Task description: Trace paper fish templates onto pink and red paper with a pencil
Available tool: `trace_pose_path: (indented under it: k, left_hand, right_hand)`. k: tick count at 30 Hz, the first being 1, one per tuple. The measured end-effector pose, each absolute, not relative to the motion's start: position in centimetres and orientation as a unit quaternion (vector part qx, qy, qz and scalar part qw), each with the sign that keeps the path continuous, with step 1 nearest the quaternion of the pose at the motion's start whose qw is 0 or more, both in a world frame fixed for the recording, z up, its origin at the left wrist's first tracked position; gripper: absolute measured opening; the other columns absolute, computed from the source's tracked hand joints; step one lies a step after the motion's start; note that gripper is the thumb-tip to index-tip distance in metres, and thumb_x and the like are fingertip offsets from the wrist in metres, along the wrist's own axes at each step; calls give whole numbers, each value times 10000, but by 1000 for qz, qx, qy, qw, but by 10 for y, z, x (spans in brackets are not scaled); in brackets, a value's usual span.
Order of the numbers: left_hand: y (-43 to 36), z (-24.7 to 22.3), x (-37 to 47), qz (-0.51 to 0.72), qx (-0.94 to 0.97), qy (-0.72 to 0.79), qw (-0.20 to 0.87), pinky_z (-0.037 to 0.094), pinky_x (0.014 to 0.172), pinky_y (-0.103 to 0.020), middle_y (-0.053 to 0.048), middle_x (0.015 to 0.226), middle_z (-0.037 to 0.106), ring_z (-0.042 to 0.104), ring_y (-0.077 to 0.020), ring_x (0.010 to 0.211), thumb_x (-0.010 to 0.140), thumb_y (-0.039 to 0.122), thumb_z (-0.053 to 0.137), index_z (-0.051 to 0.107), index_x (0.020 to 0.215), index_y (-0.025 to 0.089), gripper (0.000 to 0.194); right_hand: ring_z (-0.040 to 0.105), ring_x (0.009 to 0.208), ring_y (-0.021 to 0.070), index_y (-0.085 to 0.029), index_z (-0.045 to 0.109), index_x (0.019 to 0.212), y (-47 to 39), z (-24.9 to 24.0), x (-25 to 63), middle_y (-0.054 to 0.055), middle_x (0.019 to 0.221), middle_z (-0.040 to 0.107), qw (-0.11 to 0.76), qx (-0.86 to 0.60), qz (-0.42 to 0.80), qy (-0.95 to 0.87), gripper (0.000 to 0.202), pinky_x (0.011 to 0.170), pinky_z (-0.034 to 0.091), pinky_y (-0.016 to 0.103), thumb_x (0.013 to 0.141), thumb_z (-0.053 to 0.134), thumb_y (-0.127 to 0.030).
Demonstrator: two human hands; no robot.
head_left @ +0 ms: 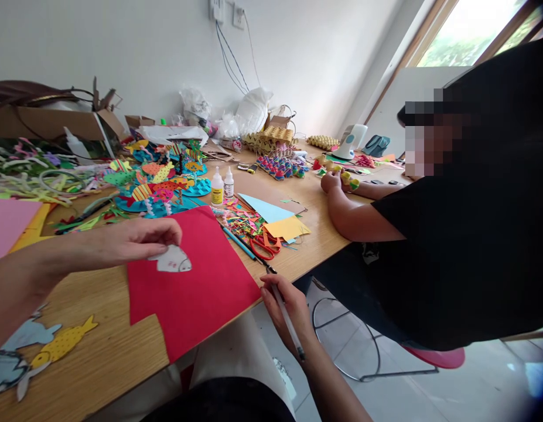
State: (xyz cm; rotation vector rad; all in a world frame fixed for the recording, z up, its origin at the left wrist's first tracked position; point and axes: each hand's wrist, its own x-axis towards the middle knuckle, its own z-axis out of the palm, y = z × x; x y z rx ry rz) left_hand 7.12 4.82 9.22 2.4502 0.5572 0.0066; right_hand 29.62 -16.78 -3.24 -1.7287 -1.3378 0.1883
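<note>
My left hand [154, 239] pinches a white paper fish cutout [173, 259] with a drawn face, held over a sheet of red paper [196, 310]. The fish's tail end is hidden by my fingers. A corner is cut out of the red sheet's near left side. At the table edge, my right hand [291, 308] is closed around a pen [286, 316] with a clear barrel. Red-handled scissors [265, 245] lie beyond it, beside a blue pencil [238, 241]. On the left lie a yellow paper fish [67, 343] and blue-grey paper fish [31, 334].
A person in black [456, 252] sits at the right, hands on small yellow pieces. Glue bottles [217, 189] stand behind paper scraps [247, 223]. Colourful fish models [157, 181] fill the back left. Egg trays [271, 139] and plastic bags [253, 110] are by the wall.
</note>
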Motion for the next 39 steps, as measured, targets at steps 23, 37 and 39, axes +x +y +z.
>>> trace_pose_path:
  k: [23, 37, 39]
  left_hand:
    - [39, 73, -79, -55, 853, 404, 326, 454, 710, -251, -52, 900, 608, 561, -210, 841, 794, 324, 431, 582, 940, 156, 269]
    - [23, 47, -86, -6, 861, 437, 260, 445, 749, -251, -45, 845, 668, 603, -217, 828, 727, 297, 472, 656, 797, 186, 227]
    - [23, 47, -77, 74, 823, 469, 312, 464, 743, -268, -47, 881, 674, 612, -232, 844, 714, 356, 543, 648, 845, 198, 230]
  right_hand:
    - [691, 672, 172, -199, 649, 900, -167, -42, 305, 33, 818, 720, 402, -659, -7, -635, 179, 641, 537, 207, 847, 503, -288]
    - [698, 717, 176, -198, 641, 902, -161, -48, 305, 43, 827, 717, 411, -643, -51, -644, 184, 663, 541, 216, 866, 482, -286]
    - [695, 711, 182, -196, 642, 925, -161, -52, 307, 48, 831, 710, 410, -646, -62, -641, 191, 672, 547, 235, 865, 490, -295]
